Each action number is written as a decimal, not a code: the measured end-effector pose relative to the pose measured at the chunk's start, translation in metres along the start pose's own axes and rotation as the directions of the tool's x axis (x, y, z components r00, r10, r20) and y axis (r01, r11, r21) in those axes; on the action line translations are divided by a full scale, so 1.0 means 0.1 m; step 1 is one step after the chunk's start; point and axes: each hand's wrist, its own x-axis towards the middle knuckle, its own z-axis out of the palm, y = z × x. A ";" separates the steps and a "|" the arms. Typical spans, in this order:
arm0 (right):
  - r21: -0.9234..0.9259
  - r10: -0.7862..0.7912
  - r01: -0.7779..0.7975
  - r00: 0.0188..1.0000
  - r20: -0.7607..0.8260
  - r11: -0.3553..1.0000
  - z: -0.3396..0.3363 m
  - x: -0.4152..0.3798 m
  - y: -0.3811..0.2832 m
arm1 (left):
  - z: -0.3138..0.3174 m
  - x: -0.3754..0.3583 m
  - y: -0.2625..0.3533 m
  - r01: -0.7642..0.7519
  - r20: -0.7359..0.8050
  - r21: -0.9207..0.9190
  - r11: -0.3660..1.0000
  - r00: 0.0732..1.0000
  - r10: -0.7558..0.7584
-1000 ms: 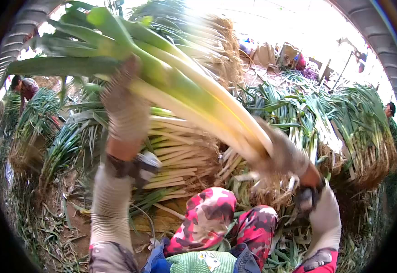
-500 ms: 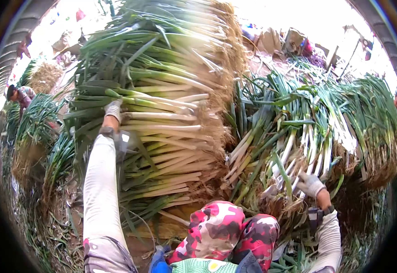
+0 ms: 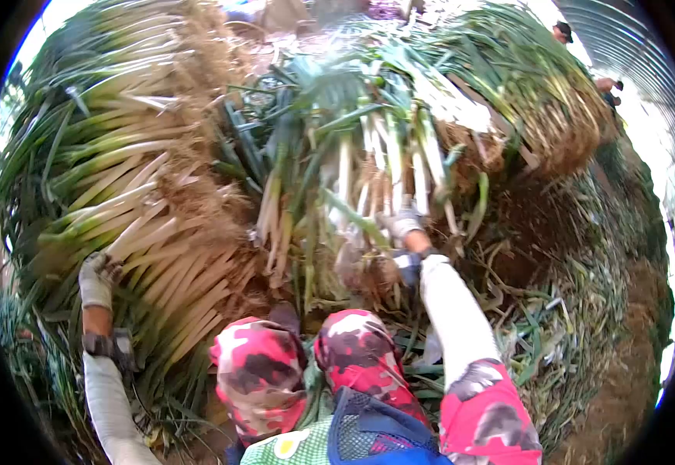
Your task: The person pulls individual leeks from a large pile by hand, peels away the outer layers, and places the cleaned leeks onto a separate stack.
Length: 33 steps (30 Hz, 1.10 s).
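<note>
My left hand (image 3: 97,279), in a pale glove with dark fingertips, is low at the left side of a tall stack of leeks (image 3: 140,194). Its fingers curl at the green-white part of a leek (image 3: 132,234) that slants up to the right across the others. In the middle, my right hand (image 3: 404,224), also gloved, reaches into a looser heap of leeks (image 3: 394,151). Its fingers close around the lower white stems near the roots, and their tips are partly hidden.
Brown roots (image 3: 209,178) face inward along the stack. More leeks (image 3: 539,101) stand bundled at the back right. Loose leaves and trimmings (image 3: 562,333) cover the ground at right. My knees (image 3: 264,364) in camouflage trousers are in front. Other people (image 3: 608,89) show at the far right.
My view has turned to the right. The left hand has come nearer my body along the leek stack. The right hand stays low at the stems and roots of the loose heap.
</note>
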 end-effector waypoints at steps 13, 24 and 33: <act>0.209 -0.489 0.512 0.859 -0.155 0.833 -1.16 -2.26 0.27 | 3.80 -2.88 -1.07 0.475 0.828 0.182 0.861 0.398 -0.394; 0.070 -0.538 0.535 0.841 0.056 0.842 -1.25 -2.82 1.16 | 4.25 -2.69 -1.34 0.564 0.744 -0.543 0.623 0.667 0.045; -0.240 -0.351 0.421 0.892 0.286 0.875 -1.19 -1.74 0.93 | 2.91 -2.35 -0.24 0.046 0.365 -0.808 0.587 0.821 0.438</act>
